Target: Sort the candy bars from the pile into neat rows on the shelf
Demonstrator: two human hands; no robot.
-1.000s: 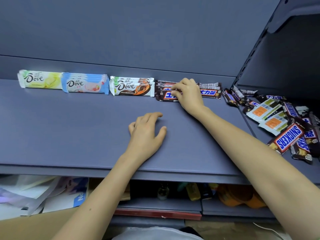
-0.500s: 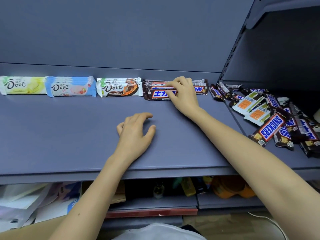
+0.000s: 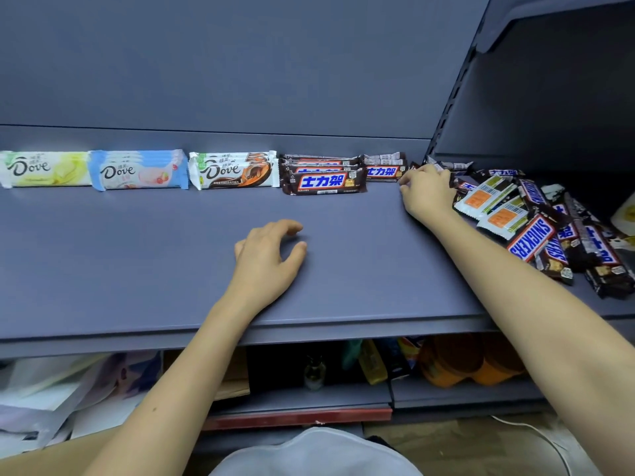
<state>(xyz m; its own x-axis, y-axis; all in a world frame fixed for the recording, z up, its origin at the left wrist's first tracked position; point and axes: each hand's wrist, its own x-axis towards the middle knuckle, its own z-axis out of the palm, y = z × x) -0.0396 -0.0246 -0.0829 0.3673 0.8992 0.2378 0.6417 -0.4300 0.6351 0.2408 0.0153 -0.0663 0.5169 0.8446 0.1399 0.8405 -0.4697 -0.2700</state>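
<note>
**Hands.** My right hand (image 3: 424,192) is reaching into the left edge of the pile (image 3: 536,231), with its fingers curling over a dark-wrapped bar (image 3: 458,165) at the back. The fingertips are hidden, so I cannot tell whether a pinch is closing on it. My left hand (image 3: 266,255) is resting palm-down on the shelf (image 3: 137,255), fingers loosely curled and holding nothing.

**Surroundings.** The sorted rows are lying along the back of the shelf. The Dove stacks (image 3: 137,170) are sitting at the left, followed by the main Snickers stack (image 3: 324,178). A second Snickers stack (image 3: 385,168) is sitting just beside my right thumb. The pile is lying loose and overlapped to the right, and white-and-orange bars (image 3: 488,201) are resting on the dark ones.

**Hazards (my judgement).**
- I am working right beside the second Snickers stack. A wrist swing to the left is likely to knock it out of line.
- The bars are overlapping. Lifting one is likely to drag its neighbours along or to catch two at once.
- The wrappers are looking glossy, so a shallow pinch risks a slip.
- Bars of different kinds are lying mixed together, so I am risking placing one in the wrong row.
- The front bar of the main Snickers stack is sitting forward of its row. Adding more there risks a crooked line.
</note>
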